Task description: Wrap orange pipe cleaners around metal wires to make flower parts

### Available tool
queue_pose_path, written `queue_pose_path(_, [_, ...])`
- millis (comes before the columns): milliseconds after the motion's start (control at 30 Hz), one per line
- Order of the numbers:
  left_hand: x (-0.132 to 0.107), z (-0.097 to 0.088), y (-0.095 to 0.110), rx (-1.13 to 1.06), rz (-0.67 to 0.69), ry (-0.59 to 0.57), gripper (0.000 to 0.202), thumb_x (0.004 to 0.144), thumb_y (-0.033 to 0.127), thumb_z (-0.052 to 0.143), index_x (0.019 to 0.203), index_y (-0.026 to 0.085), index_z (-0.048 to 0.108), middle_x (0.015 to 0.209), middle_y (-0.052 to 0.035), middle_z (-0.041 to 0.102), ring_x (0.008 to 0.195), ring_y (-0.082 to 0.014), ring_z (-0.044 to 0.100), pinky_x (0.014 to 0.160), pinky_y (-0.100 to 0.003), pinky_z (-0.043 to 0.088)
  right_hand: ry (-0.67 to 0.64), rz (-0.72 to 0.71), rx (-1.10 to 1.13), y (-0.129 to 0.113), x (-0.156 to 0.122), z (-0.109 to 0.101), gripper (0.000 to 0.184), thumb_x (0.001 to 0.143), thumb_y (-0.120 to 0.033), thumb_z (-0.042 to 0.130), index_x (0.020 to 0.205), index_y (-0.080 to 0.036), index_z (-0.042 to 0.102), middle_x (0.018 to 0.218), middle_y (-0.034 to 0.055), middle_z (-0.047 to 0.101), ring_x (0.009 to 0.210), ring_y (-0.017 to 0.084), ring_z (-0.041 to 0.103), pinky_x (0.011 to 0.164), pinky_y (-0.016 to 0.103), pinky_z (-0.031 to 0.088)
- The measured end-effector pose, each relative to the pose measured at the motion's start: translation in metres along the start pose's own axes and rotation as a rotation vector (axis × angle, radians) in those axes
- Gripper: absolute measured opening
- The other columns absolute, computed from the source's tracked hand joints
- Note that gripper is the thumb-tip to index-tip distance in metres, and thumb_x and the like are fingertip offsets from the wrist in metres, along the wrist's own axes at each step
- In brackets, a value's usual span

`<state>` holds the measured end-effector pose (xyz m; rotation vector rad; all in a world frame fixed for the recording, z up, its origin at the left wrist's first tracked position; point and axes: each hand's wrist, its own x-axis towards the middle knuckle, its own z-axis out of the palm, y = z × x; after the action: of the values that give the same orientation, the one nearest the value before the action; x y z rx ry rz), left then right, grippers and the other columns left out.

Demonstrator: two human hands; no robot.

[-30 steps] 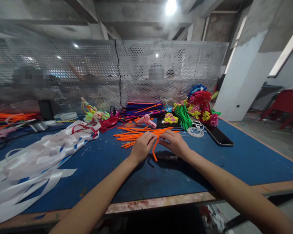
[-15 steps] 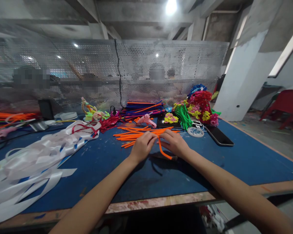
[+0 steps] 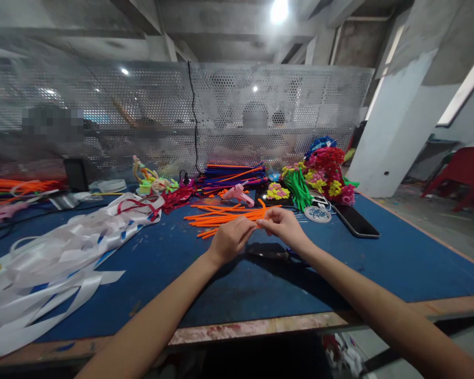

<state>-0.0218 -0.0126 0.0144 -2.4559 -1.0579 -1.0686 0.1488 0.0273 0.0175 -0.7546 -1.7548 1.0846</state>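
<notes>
Both hands meet over the middle of the blue table, pinching one orange pipe cleaner (image 3: pixel 263 206) whose free end curls upward between them. My left hand (image 3: pixel 232 238) has its thumb and fingertips closed on it. My right hand (image 3: pixel 284 226) is closed on it from the other side. Just beyond the fingers lies a loose pile of orange pipe cleaners (image 3: pixel 205 218). Under the hands rests a pair of scissors (image 3: pixel 270 253), dark blades to the left, the blue handle partly covered by my right wrist.
White ribbons (image 3: pixel 63 247) spread over the left side. Behind the pile are a pink glue gun (image 3: pixel 239 195) and purple pipe cleaners (image 3: pixel 233 175). To the right lie green pipe cleaners (image 3: pixel 299 189), flower bunches (image 3: pixel 327 163) and a phone (image 3: pixel 355 221). A perforated metal screen (image 3: pixel 229 95) stands behind.
The orange pipe cleaner's free end hung down toward the table and now points up. My hands have come closer together, and the scissors show more.
</notes>
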Motion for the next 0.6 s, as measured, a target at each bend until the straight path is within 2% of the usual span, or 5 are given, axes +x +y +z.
queue_pose_path(100, [0.001, -0.001, 0.001, 0.007, 0.009, 0.029, 0.019, 0.091, 0.024, 0.038, 0.086, 0.017, 0.056, 0.078, -0.0049, 0.063, 0.073, -0.0152, 0.059, 0.067, -0.026, 0.047, 0.132, -0.042, 0.056, -0.002, -0.004, 0.002, 0.04, 0.062, -0.046, 0.071, 0.08, -0.02, 0.048, 0.046, -0.0068, 0.054, 0.042, 0.011, 0.052, 0.044, 0.02, 0.037])
queue_pose_path(233, [0.003, 0.0, 0.003, 0.005, -0.005, 0.026, 0.02, 0.091, 0.024, 0.039, 0.085, 0.017, 0.056, 0.076, -0.0051, 0.062, 0.071, -0.0155, 0.058, 0.065, -0.026, 0.047, 0.166, -0.144, -0.058, -0.004, -0.008, 0.002, 0.028, 0.069, -0.043, 0.067, 0.081, -0.019, 0.056, 0.05, -0.0041, 0.056, 0.045, 0.012, 0.053, 0.045, 0.021, 0.037])
queue_pose_path(433, [0.002, 0.001, 0.001, -0.016, -0.055, 0.017, 0.019, 0.091, 0.024, 0.04, 0.086, 0.017, 0.056, 0.079, -0.0045, 0.062, 0.074, -0.0157, 0.058, 0.068, -0.026, 0.046, 0.132, -0.351, -0.392, -0.006, -0.011, -0.002, 0.021, 0.082, -0.034, 0.056, 0.072, -0.018, 0.065, 0.065, 0.0025, 0.063, 0.057, 0.013, 0.054, 0.056, 0.024, 0.04])
queue_pose_path(600, [0.002, -0.001, -0.001, -0.027, -0.101, 0.042, 0.017, 0.091, 0.026, 0.042, 0.086, 0.018, 0.056, 0.077, -0.0027, 0.06, 0.073, -0.0145, 0.057, 0.067, -0.025, 0.045, 0.04, -0.568, -0.58, -0.002, -0.011, -0.002, 0.015, 0.08, -0.016, 0.051, 0.088, -0.017, 0.063, 0.08, 0.0052, 0.059, 0.07, 0.015, 0.054, 0.063, 0.024, 0.042])
